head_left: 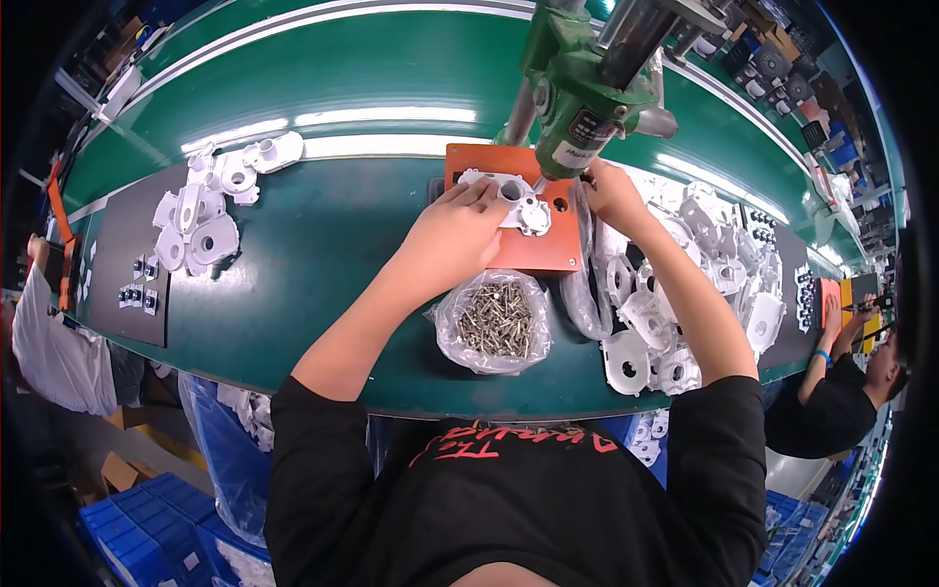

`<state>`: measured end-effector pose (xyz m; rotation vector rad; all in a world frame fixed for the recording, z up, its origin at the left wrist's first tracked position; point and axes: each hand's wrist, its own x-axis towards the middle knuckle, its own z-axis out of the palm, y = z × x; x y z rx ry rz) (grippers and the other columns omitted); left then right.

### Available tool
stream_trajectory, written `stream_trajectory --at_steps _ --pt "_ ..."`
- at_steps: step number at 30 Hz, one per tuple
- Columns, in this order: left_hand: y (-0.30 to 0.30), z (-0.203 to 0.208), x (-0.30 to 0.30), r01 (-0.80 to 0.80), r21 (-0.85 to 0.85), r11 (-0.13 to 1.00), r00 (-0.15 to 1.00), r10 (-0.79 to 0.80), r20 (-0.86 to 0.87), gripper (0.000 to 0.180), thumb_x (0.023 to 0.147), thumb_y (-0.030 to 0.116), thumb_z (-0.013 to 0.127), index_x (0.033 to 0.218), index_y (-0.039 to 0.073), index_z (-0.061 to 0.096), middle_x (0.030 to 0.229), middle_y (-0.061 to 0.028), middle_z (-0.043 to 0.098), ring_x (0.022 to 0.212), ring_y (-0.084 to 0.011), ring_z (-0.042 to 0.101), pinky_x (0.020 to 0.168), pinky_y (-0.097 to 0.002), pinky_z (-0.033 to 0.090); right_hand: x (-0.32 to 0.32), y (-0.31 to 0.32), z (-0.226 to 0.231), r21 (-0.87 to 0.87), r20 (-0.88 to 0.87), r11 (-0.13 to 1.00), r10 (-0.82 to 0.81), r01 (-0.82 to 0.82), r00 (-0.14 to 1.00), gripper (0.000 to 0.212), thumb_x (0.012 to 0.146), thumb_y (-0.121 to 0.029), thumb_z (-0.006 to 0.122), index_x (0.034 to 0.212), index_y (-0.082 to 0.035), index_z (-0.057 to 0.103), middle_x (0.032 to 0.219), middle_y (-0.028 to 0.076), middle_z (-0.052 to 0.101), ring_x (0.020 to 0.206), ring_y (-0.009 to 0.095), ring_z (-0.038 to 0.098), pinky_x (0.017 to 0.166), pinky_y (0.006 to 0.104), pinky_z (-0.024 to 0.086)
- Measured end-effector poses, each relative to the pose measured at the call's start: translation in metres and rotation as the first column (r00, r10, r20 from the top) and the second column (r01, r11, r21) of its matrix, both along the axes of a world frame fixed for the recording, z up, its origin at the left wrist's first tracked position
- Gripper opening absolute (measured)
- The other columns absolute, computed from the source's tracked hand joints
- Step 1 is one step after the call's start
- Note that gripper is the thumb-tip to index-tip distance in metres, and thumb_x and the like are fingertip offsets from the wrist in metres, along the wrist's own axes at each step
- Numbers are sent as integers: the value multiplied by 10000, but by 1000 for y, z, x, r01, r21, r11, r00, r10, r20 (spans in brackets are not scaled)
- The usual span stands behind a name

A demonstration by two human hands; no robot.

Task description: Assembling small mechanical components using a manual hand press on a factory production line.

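Smooth white round-holed part beneath the left grip

I see a long green workbench. Bright reflections streak the green surface behind it. Grey floor shows lower left.

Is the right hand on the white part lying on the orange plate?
No: the left hand is on the white part, while the right hand is beside the green press.
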<state>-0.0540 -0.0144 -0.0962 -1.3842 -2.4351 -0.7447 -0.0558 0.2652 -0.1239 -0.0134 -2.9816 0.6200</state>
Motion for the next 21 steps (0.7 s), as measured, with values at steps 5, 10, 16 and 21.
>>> stream_trajectory --at_steps 5,10,16,21 --pt "3 -2 0 2 2 1000 1000 -2 -8 249 767 95 612 977 -16 537 1086 -224 596 1114 -349 532 927 -419 446 4 3 1 -179 -82 981 58 -72 995 262 735 -46 520 980 31 572 891 221 625 844 390 599 755 418 476" --pt "2 -1 0 -2 3 1000 1000 2 0 247 763 98 615 968 -15 535 1096 -235 589 1102 -353 538 922 -417 448 8 -8 19 -218 5 974 58 -55 998 230 721 -33 553 927 54 604 870 212 625 791 342 612 725 365 478" --pt "1 0 0 1 8 1000 1000 -1 15 250 760 101 615 965 -17 532 1108 -250 581 1087 -361 544 917 -417 449 12 -15 21 -213 1 975 57 -55 998 236 734 -53 561 950 33 605 858 200 628 781 334 616 720 364 476" --pt "2 -1 -1 7 13 1000 1000 -7 14 255 762 105 613 969 -19 531 1114 -251 578 1083 -364 545 918 -418 447 11 -16 22 -202 -2 979 31 -31 1000 219 774 -78 569 963 28 602 854 193 635 786 333 618 722 361 477"
